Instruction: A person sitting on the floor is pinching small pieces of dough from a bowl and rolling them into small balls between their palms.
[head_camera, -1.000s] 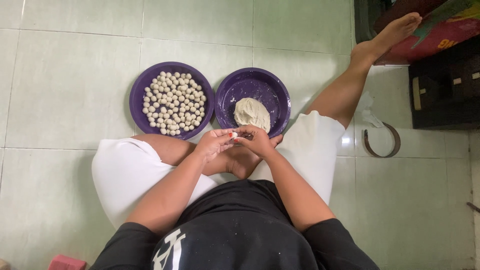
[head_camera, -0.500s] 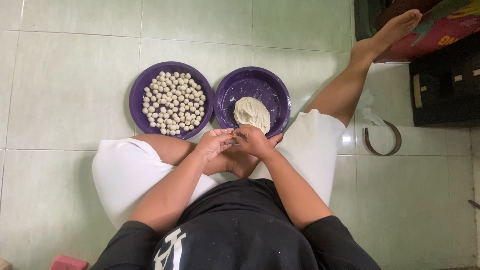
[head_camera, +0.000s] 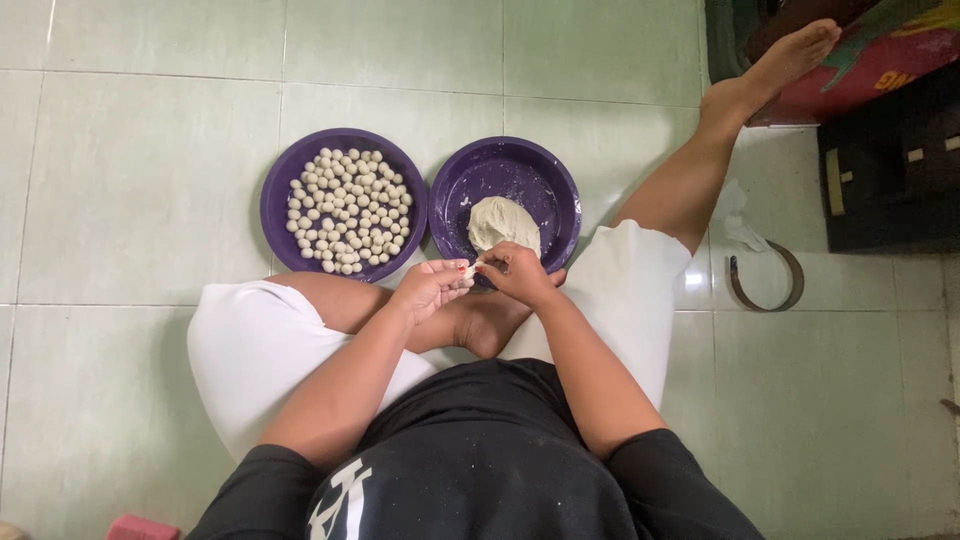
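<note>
I sit on a tiled floor with two purple bowls in front of my legs. The left purple bowl (head_camera: 283, 180) holds several small white dough balls (head_camera: 348, 210). The right purple bowl (head_camera: 556, 190) holds a lump of pale dough (head_camera: 502, 222). My left hand (head_camera: 428, 289) and my right hand (head_camera: 518, 275) meet just below the right bowl's near rim. Both pinch a small piece of dough (head_camera: 471, 270) between their fingertips.
A curved metal band (head_camera: 768, 285) and a crumpled white scrap (head_camera: 738, 215) lie on the tiles at the right. Dark furniture (head_camera: 885, 170) and a colourful cloth (head_camera: 880, 55) fill the top right corner, by my outstretched foot (head_camera: 790, 60). A pink object (head_camera: 140, 527) sits bottom left.
My hands stay together at the right bowl's rim, and the fingers have shifted slightly on the small piece of dough. My outstretched foot has moved a little.
</note>
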